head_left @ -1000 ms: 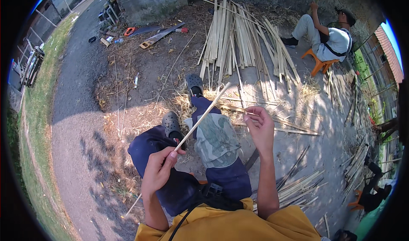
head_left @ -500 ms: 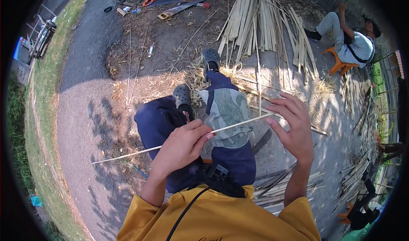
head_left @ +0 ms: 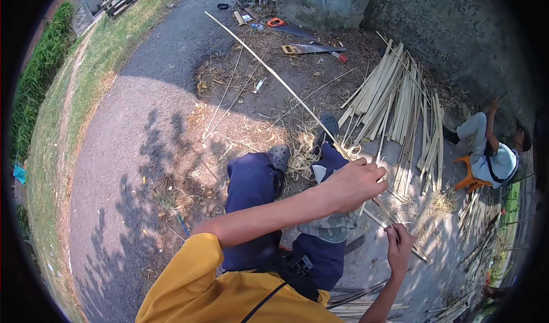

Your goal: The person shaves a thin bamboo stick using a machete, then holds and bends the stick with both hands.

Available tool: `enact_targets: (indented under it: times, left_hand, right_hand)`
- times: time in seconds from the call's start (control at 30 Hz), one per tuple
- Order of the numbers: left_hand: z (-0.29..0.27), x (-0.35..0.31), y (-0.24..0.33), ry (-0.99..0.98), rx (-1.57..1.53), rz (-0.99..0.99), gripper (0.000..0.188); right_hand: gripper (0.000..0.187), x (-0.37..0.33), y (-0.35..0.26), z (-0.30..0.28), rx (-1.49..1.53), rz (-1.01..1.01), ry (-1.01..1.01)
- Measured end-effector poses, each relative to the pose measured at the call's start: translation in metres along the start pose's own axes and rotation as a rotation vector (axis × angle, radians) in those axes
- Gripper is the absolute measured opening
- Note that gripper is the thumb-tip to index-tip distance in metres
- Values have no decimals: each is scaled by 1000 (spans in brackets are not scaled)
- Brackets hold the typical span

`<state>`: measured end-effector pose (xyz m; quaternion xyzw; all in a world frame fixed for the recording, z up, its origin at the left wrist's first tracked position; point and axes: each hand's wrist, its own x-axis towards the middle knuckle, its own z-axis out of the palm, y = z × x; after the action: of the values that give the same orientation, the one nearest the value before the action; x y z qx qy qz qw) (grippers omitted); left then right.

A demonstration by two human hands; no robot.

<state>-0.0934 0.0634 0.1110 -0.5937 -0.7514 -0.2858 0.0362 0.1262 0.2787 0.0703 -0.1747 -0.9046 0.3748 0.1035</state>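
A long, thin, pale bamboo strip [head_left: 274, 74] slants from the far left down to the right, passing above my shoes. My left hand [head_left: 357, 181], its arm stretched across my lap, is closed around the strip partway along. Lower right, my right hand [head_left: 401, 242] pinches near the strip's close end between thumb and fingers. Beneath them a camouflage cloth [head_left: 325, 230] covers my right knee. Part of the strip is hidden behind my left hand.
Many split bamboo slats [head_left: 394, 103] lie fanned out ahead on the right. Handsaws [head_left: 311, 48] rest on the ground farther off. Fibre shavings [head_left: 300, 151] lie around my shoes. At right a person [head_left: 494, 163] sits on an orange stool [head_left: 469, 177].
My left hand has moved right and forward, and my right hand has come down nearer. The strip has swung from lying across my lap to pointing far left. The view has turned too.
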Motion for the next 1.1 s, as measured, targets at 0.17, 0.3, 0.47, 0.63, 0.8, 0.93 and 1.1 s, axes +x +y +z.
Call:
enact_targets:
  times: [0.17, 0.3, 0.47, 0.63, 0.8, 0.93, 1.1]
  left_hand:
    - [-21, -3, -21, 277, -62, 20, 37]
    - [-19, -23, -64, 311, -125, -213, 37]
    - [0, -47, -75, 282, -235, -476, 34]
    - [7, -40, -69, 284, -274, -471, 32]
    - [5, -40, -65, 297, -264, -505, 36]
    - [4, -40, -69, 382, -298, -557, 47]
    - [7, -46, -81, 570, -823, -771, 52]
  right_hand:
    - [25, 0, 45, 16, -97, 125, 207]
    - [30, 1, 106, 35, 188, 222, 299]
    - [30, -7, 130, 57, 121, 331, 174]
    - [26, -6, 147, 69, 53, 310, 266]
    - [27, 5, 106, 64, 61, 239, 271]
    - [32, 17, 99, 52, 84, 224, 335]
    - [33, 9, 84, 53, 260, 162, 263]
